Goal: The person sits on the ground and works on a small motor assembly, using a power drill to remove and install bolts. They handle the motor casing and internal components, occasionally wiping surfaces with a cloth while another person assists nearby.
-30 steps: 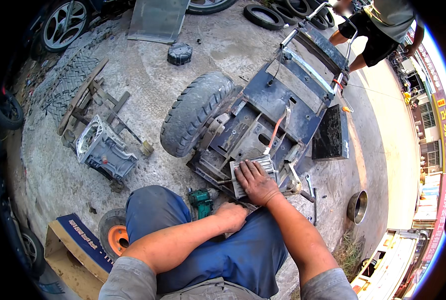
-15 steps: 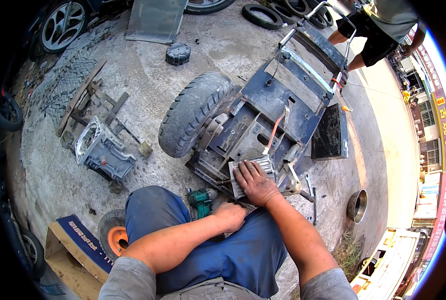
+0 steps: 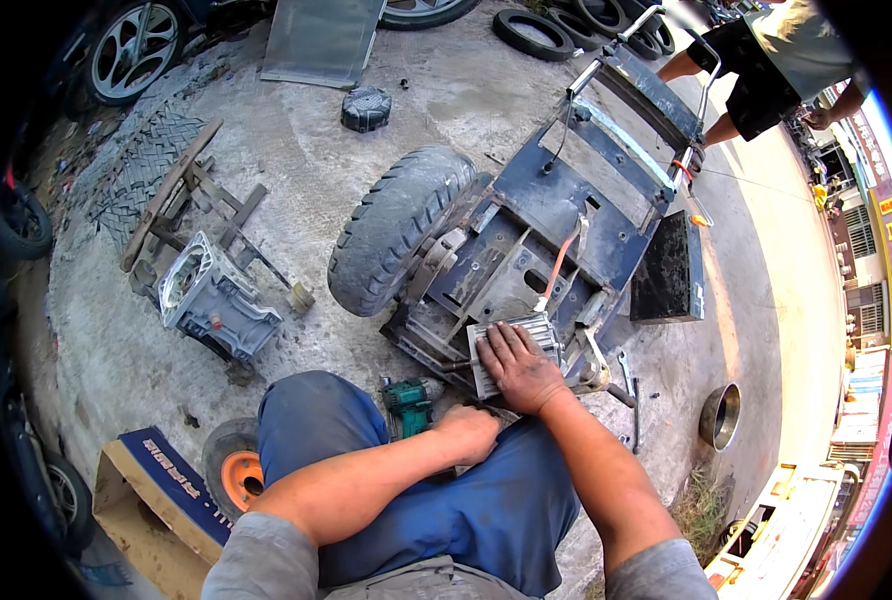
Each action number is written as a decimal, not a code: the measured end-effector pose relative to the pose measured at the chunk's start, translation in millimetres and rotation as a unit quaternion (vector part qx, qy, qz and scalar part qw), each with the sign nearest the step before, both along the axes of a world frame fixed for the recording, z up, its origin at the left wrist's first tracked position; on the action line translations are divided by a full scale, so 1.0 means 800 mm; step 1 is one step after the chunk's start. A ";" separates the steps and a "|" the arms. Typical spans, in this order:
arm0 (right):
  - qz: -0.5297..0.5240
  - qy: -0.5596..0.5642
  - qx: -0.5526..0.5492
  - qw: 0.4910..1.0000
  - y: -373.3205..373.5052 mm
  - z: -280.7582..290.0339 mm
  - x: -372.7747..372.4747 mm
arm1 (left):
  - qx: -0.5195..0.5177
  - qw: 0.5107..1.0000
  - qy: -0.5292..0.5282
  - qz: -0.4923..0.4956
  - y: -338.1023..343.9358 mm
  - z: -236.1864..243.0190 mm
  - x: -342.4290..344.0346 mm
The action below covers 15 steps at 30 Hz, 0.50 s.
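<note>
My right hand lies flat with its fingers stretched out over a finned silver metal housing. That housing rests at the near end of a dark blue metal vehicle frame. My left hand is closed in a fist above my lap, beside the right thigh; what it holds, if anything, is hidden. Just left of the fist, a green and black power tool lies on the ground by my knee. A large treaded wheel is attached to the frame's left side, and a red-orange strap or cable runs down to the housing.
A grey cast gearbox housing sits at left beside a rusty metal frame. Near my left leg are an orange-rimmed wheel and a cardboard box. Rightward lie wrenches, a metal bowl and a black box. A person stands beyond.
The whole view has shifted slightly, so things appear a little further right. Both hands keep nearly the same pose, the right one still flat on the finned housing.
</note>
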State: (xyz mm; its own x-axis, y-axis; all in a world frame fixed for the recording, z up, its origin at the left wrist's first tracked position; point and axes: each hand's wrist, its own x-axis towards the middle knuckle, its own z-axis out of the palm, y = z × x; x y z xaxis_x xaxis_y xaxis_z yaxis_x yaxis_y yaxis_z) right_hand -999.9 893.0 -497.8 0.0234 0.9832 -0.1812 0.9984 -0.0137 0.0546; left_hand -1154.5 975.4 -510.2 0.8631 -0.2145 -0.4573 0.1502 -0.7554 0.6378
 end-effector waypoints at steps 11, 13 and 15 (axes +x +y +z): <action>-0.001 0.006 0.011 1.000 -0.014 -0.006 0.003 | -0.016 0.998 -0.049 0.037 0.023 0.012 0.008; 0.044 -0.010 0.018 0.999 0.012 -0.009 -0.004 | -0.021 0.995 -0.050 0.084 0.042 0.013 -0.004; 0.048 -0.028 0.027 0.998 0.005 0.001 0.002 | -0.030 0.993 -0.077 0.090 0.039 -0.007 0.004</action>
